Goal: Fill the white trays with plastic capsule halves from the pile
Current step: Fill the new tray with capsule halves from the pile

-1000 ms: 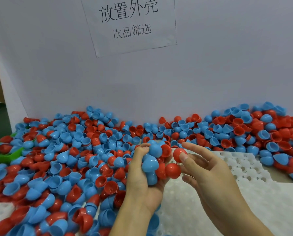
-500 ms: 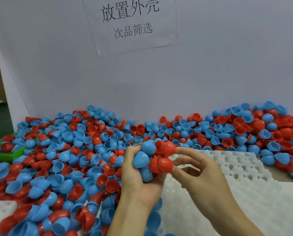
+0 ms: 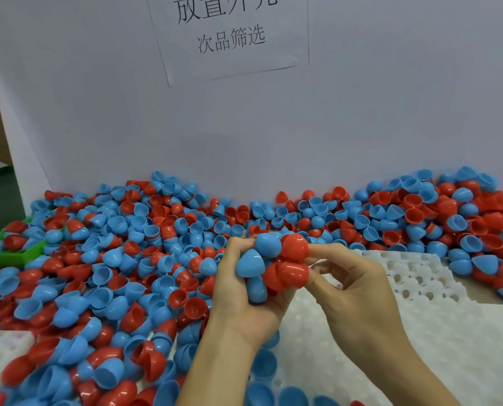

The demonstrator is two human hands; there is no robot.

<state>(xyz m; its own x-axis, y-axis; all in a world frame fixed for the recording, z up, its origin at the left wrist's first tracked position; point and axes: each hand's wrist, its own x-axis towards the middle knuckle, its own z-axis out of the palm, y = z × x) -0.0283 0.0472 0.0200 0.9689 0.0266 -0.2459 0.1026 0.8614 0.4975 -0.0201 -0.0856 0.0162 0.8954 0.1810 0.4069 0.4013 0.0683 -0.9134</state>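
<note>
Right hand [image 3: 358, 291] fingers [image 3: 326, 250] now on the upper red half [image 3: 295, 247].

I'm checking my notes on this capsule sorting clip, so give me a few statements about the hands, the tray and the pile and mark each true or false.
1. The left hand holds a cluster of both blue and red capsule halves. True.
2. The right hand rests flat on the white tray. False: its fingers touch the red halves in the cluster.
3. The pile lies left of and behind the hands. True.
4. The green tray sits at the right edge. False: it is at the left edge.
</note>
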